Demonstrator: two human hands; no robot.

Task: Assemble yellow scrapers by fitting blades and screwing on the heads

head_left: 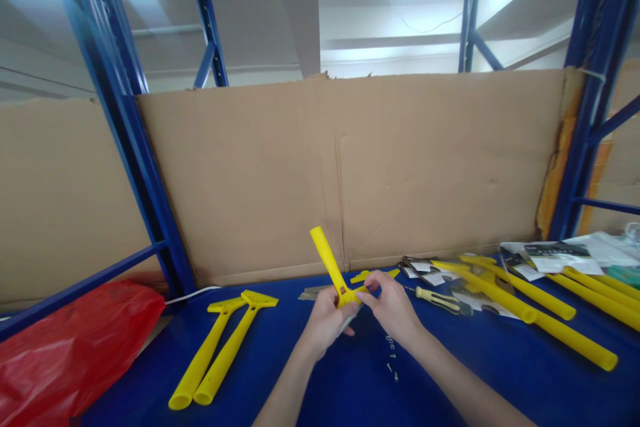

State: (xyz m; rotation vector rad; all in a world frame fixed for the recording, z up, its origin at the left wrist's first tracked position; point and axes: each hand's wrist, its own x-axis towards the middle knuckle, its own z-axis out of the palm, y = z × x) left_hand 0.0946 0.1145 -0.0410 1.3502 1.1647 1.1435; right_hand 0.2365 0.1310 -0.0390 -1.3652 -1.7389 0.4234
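Observation:
My left hand (325, 320) is wrapped round the head of a yellow plastic scraper handle (327, 257), whose tube points up and away. Part of a pale, flat edge shows beneath that head. At the right end of the head, the fingers of my right hand (390, 300) are pinched together; whatever is between them is too small or hidden to make out. Below my right hand, several small screws and nuts (391, 353) lie in a loose line on the blue tabletop (350, 393). Behind my hands lie a yellow plastic piece (361, 277) and a thin flat strip (310, 293).
Two yellow scrapers (225, 347) lie at left, near a red plastic bag (85, 347). A screwdriver (443, 300), several yellow handles (565, 333) and packaged parts (563, 259) lie at right. Cardboard (425, 167) closes off the back between blue rack posts (595, 93).

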